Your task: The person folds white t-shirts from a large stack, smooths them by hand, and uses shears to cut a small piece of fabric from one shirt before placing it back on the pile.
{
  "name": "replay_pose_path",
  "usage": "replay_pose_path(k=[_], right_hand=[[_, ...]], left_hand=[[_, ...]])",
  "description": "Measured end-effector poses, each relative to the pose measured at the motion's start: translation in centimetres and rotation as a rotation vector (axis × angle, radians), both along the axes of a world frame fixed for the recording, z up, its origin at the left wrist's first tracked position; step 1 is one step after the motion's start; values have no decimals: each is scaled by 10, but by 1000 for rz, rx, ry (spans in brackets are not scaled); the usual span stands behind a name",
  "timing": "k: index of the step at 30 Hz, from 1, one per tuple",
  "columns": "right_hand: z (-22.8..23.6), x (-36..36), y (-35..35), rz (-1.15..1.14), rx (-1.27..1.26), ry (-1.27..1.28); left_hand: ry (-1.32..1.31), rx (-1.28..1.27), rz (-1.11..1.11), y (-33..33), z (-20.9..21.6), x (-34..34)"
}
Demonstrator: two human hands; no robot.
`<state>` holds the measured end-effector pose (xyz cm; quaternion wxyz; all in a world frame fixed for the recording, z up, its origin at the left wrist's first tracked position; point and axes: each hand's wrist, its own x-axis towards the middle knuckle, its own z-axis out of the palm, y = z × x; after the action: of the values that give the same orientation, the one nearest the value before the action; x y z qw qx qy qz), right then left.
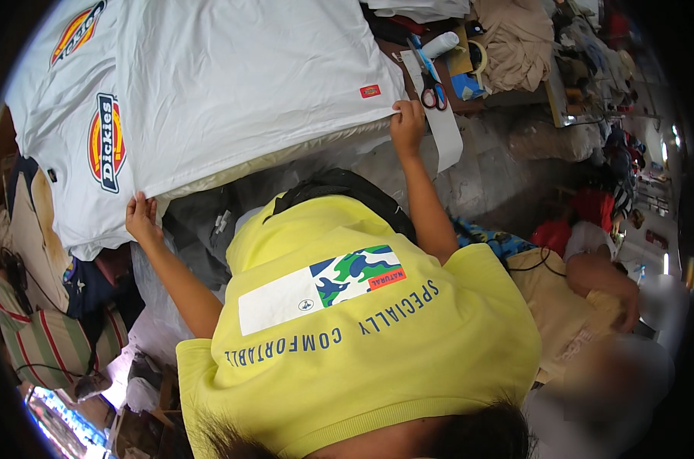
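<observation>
A white T-shirt (247, 92) lies spread over a padded board (286, 155), with a small red label near its hem. My left hand (142, 219) pinches the near left corner of the hem between thumb and fingers. At the hem's right corner, close to the label, my right hand (407, 128) also grips the cloth. Both arms reach forward, and the near edge runs between the hands. More white shirt fabric (71, 172) with large red, yellow and dark blue prints lies on the left, partly hanging over the edge.
Right of the shirt are scissors (432, 93), a white paper strip (445, 138), a tape roll (477, 60) and a white bottle-like tube (440, 45). Beige cloth (515, 30) is heaped beyond. A striped cushion (52, 344) sits at lower left. Another person (591, 298) is at the right.
</observation>
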<state>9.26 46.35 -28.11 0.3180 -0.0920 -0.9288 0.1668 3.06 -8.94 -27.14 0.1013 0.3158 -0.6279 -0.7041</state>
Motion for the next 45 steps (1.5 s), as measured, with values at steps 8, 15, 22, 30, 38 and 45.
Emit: replay_pose_path(k=[8,15,22,30,38,45], right_hand=[[5,22,-22,75,282,-82],[6,18,-45,351,382,-280],[3,29,-36,347,351,-236],[3,22,-3,48,100,-58],[1,14,9,181,-132,-54],[1,9,7,116,-300,-81]], left_hand=[[356,-1285,-203,96,35,10],[611,-1310,-1193,214,37,13],[556,-1523,-1227,212,23,17],[349,-1542,-988,164,0,32],[191,-1686,-772,130,4,36],[41,-1709,-471,75,1,33]])
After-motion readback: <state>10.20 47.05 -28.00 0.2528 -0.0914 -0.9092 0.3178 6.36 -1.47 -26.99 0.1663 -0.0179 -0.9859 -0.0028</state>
